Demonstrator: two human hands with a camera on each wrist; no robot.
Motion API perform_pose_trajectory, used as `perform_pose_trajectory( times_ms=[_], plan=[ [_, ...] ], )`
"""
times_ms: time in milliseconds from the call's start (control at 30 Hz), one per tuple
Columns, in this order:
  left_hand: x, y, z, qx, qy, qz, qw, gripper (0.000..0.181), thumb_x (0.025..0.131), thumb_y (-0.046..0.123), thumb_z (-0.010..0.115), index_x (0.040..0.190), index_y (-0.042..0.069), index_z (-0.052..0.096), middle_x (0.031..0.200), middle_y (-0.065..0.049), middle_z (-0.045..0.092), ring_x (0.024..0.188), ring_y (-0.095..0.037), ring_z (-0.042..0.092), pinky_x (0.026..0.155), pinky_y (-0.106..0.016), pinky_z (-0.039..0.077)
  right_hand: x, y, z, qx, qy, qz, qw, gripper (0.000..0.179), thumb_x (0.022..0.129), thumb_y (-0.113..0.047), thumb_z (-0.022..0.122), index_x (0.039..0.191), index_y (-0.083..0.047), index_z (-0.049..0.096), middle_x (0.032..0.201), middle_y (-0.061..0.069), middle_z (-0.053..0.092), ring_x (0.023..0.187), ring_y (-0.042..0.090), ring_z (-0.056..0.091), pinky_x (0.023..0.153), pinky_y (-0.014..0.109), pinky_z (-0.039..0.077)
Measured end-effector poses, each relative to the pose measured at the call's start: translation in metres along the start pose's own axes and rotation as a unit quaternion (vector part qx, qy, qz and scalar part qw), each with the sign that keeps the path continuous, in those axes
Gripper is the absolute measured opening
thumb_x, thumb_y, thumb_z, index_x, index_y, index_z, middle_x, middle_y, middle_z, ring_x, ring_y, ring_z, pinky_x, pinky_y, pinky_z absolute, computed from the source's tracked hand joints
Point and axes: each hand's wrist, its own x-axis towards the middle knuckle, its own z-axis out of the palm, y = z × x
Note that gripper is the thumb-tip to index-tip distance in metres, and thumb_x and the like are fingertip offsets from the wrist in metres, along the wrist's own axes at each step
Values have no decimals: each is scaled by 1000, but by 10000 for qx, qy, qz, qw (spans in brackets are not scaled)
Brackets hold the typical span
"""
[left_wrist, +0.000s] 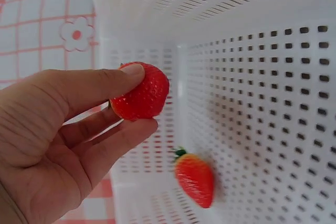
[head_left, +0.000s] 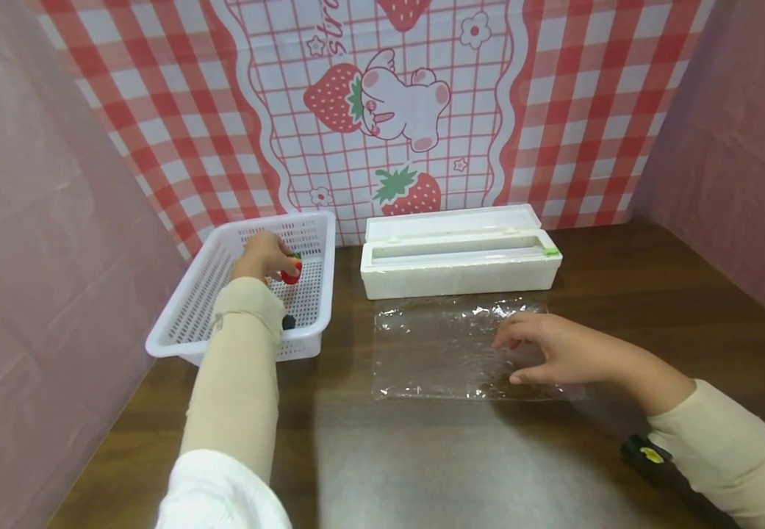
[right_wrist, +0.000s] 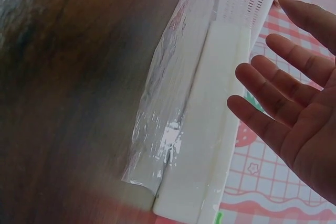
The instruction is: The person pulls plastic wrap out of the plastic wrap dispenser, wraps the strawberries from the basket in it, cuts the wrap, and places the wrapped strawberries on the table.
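Note:
My left hand [head_left: 261, 253] is over the white perforated basket [head_left: 325, 294], pinching a red strawberry [left_wrist: 144, 95] between thumb and fingertips. Another strawberry [left_wrist: 194, 180] with a green cap lies in the basket below. On the table, a sheet of clear plastic wrap [head_left: 435, 356] lies spread in front of a white wrap box [head_left: 461, 279]. Above the right part of that sheet hovers my right hand [head_left: 554, 349], holding nothing. Its fingers look spread and loosely bent in the right wrist view.
The wrap box stands with its lid [head_left: 451, 222] raised and a small green piece [head_left: 550, 251] at its right end. A strawberry-print checked cloth [head_left: 567, 110] hangs behind. Pink cloth walls [head_left: 739, 162] stand at both sides. A small dark object [head_left: 288, 322] sits at the basket's near side.

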Motion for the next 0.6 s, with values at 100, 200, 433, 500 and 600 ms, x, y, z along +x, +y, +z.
perform_pose_trajectory(
  times_ms=[100, 200, 433, 500, 600],
  plan=[
    [-5, 6, -4, 296, 49, 319, 9990, 40, 78, 0, 77, 113, -5, 61, 111, -22, 62, 92, -35, 65, 86, -49, 53, 0, -1, 0, -34, -6, 7, 10000, 38, 75, -17, 83, 108, -10, 66, 107, -2, 62, 88, 12, 59, 73, 34, 53],
    [-11, 12, -9, 442, 77, 504, 9977, 42, 78, 2, 78, 116, -5, 60, 111, -21, 61, 93, -35, 64, 87, -49, 53, 0, -2, 0, -72, -6, 13, 10000, 38, 75, -18, 83, 108, -10, 67, 107, -1, 62, 88, 12, 59, 73, 34, 53],
    [-23, 24, -17, 646, 353, 958, 9927, 44, 79, 3, 79, 120, -3, 63, 111, -20, 63, 93, -34, 61, 85, -46, 55, 0, -4, -1, -14, -80, 85, 9999, 37, 76, -19, 83, 109, -11, 67, 108, -2, 62, 90, 11, 58, 74, 35, 53],
    [-27, 28, -19, 810, 510, 1196, 9882, 46, 79, 4, 80, 120, -4, 64, 111, -20, 64, 94, -33, 60, 86, -46, 54, 1, -4, -1, -21, -85, 91, 9999, 37, 76, -19, 83, 109, -10, 67, 108, -2, 62, 89, 11, 58, 74, 34, 53],
    [-33, 34, -23, 917, 673, 1441, 9830, 46, 78, 5, 80, 120, -4, 65, 111, -21, 64, 97, -33, 58, 87, -46, 54, 1, -4, 0, -36, -85, 73, 9999, 38, 76, -19, 83, 109, -10, 67, 108, -1, 62, 89, 11, 58, 74, 33, 53]
  ],
)
